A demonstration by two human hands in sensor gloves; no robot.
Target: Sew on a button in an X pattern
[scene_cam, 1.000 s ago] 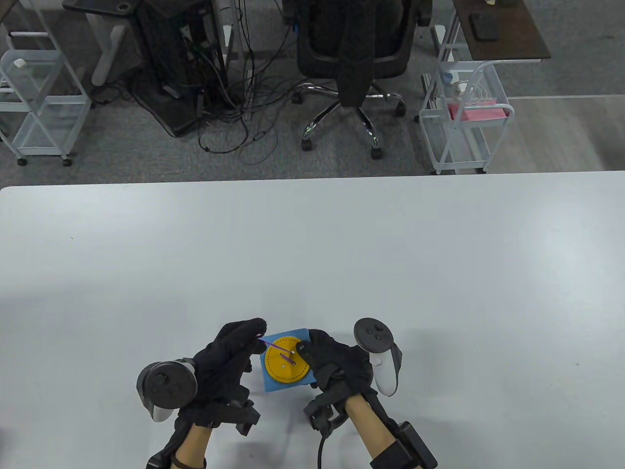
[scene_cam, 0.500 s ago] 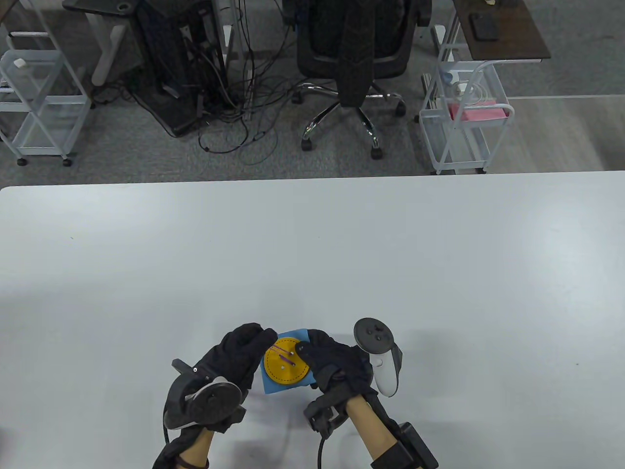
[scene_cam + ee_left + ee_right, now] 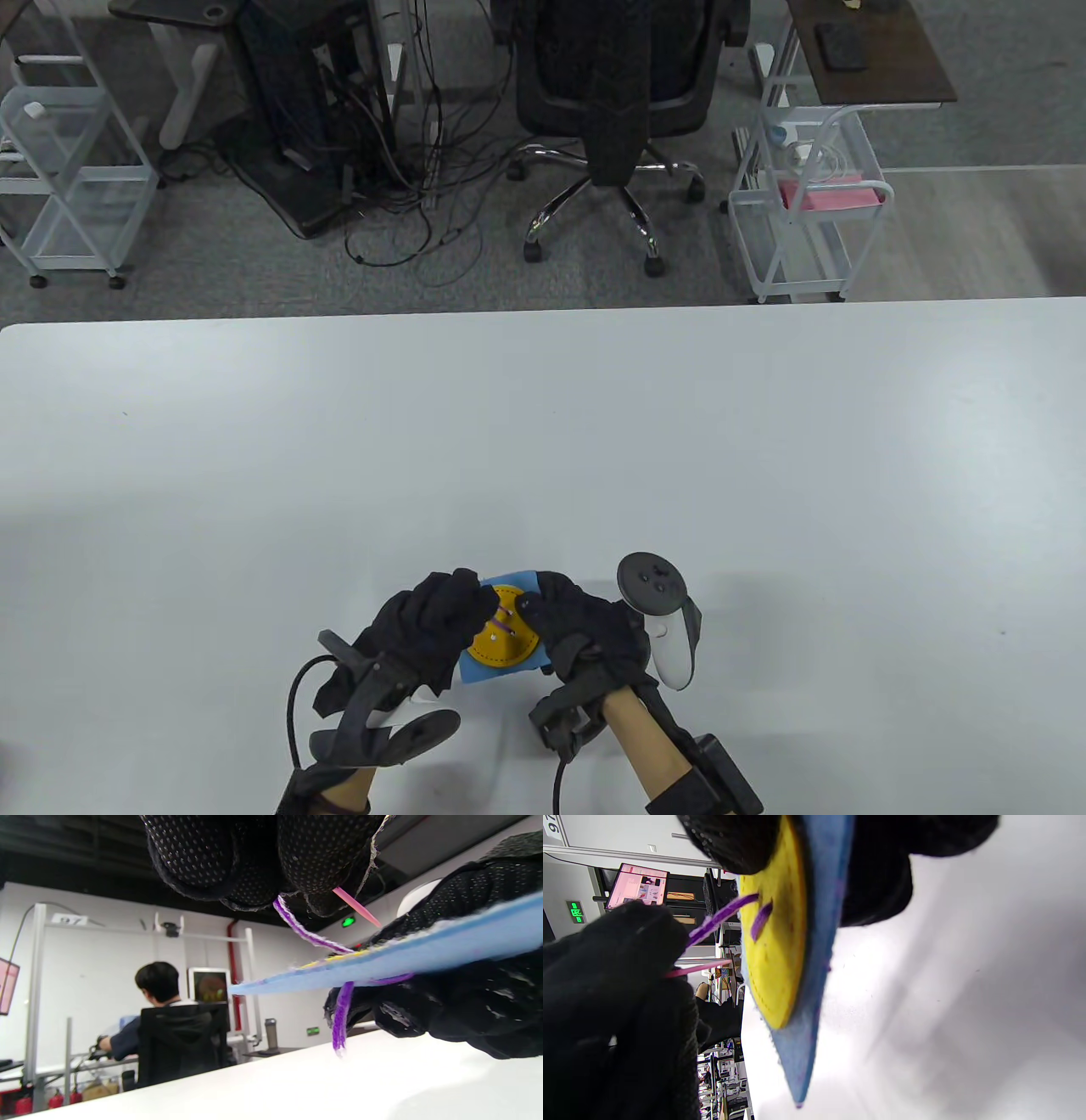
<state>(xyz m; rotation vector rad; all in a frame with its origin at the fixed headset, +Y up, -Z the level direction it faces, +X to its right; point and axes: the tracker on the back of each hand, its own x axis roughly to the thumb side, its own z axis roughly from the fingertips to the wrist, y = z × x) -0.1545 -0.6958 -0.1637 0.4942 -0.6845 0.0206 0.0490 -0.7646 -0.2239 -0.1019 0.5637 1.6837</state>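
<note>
A round yellow felt button (image 3: pixel 502 638) lies on a square of blue felt (image 3: pixel 475 671), held just above the white table near its front edge. Purple yarn (image 3: pixel 504 617) runs across the button's holes. My right hand (image 3: pixel 585 635) grips the felt's right edge, thumb on top, fingers below. My left hand (image 3: pixel 441 624) is over the button's left side and pinches a pink plastic needle (image 3: pixel 355 906) with the purple yarn (image 3: pixel 309 935) trailing from it. In the right wrist view the needle (image 3: pixel 698 969) points at the button's face (image 3: pixel 774 955). A yarn tail (image 3: pixel 340 1017) hangs below the felt (image 3: pixel 382 961).
The white table (image 3: pixel 764 475) stretches wide around the hands. Beyond its far edge stand an office chair (image 3: pixel 615 93), white wire carts (image 3: pixel 802 221) and tangled cables (image 3: pixel 399 187) on the floor.
My left hand has rolled over and moved right, bringing the needle from left of the felt in over the button. The yarn is drawn shorter. My right hand has held still.
</note>
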